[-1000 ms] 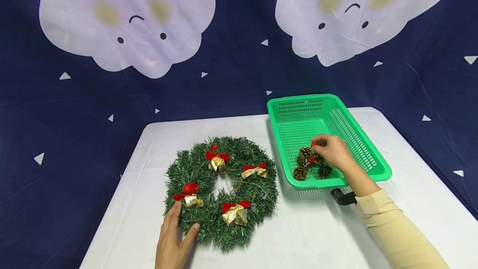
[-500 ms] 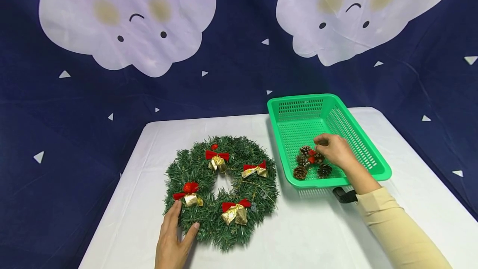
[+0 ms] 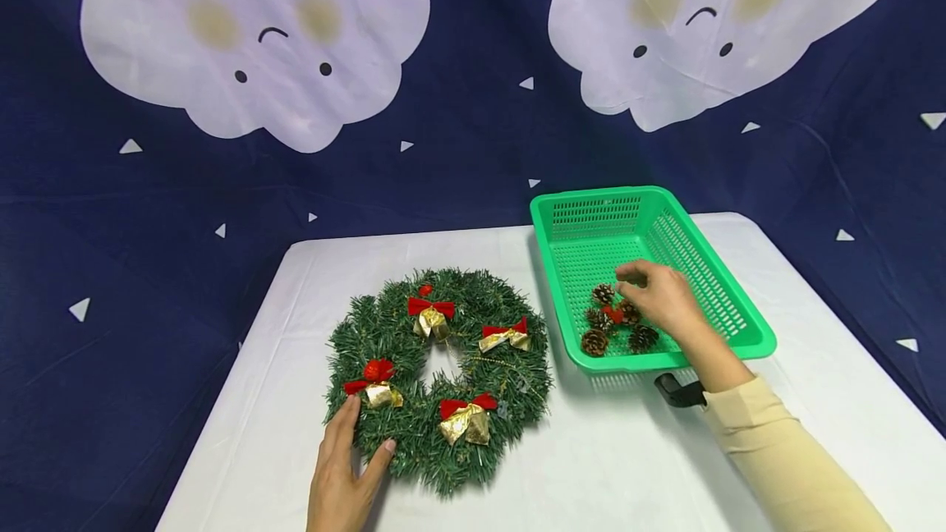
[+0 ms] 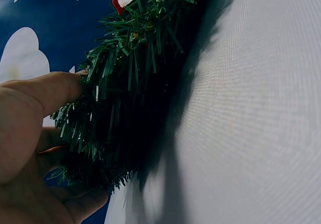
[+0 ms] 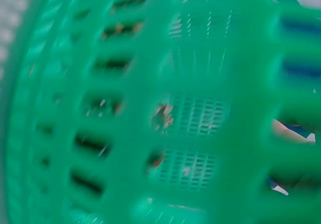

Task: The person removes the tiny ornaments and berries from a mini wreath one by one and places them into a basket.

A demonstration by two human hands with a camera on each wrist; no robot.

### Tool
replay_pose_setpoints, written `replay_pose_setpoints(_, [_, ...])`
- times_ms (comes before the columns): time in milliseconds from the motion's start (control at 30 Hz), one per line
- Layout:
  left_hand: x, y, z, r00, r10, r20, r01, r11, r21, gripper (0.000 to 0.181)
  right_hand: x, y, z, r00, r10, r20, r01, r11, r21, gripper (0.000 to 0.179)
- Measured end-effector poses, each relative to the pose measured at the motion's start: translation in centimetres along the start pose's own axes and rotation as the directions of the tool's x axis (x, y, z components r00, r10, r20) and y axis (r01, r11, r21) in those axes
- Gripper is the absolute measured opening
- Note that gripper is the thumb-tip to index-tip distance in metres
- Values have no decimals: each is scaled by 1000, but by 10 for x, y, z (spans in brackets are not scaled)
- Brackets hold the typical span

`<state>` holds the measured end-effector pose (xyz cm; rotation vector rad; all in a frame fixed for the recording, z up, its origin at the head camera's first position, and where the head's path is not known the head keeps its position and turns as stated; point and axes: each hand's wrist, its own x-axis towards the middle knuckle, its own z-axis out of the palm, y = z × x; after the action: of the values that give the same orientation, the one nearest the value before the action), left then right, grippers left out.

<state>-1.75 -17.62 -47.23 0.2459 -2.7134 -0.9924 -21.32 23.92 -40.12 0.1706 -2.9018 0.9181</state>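
A green tinsel wreath [image 3: 443,466] with red bows and gold bells lies at the left of the white table. My left hand [image 3: 343,466] grips its near-left edge, thumb on one side and fingers on the other; the left wrist view shows the fingers [image 4: 83,204] curving round the greenery. My right hand [image 3: 661,298] hovers inside the green basket [image 3: 739,343], index finger and thumb apart with nothing visible between them. Below it, several pine cones [image 3: 594,342] and a red piece [image 3: 612,314] lie on the basket floor. Mostly basket wall fills the right wrist view.
The basket stands at the table's [image 3: 606,466] back right, its wall beside my right forearm. A black strap [image 3: 680,391] is on my right wrist. Behind the table hangs a dark blue cloth [image 3: 473,89] with white clouds.
One second ago my right fingers pinched a red piece. They let it go, and it dropped among the pine cones. The left hand and the wreath stayed still.
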Motion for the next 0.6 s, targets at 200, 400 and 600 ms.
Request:
replay_pose_setpoints(200, [1,0,0,1000,-18,16,18,1000,-2,75,-6,-23,7,998,-48,-40,51,997,60,29])
replay_pose_setpoints(400, [1,-1,1,1000,-7,5,7,1000,-6,75,-12,-45,15,992,-107,-67,115,985,127,27])
replay_pose_setpoints(600, [0,-3,2,999,26,-31,-26,1000,-7,75,-13,-62,24,988,-133,-82,145,977,158,27])
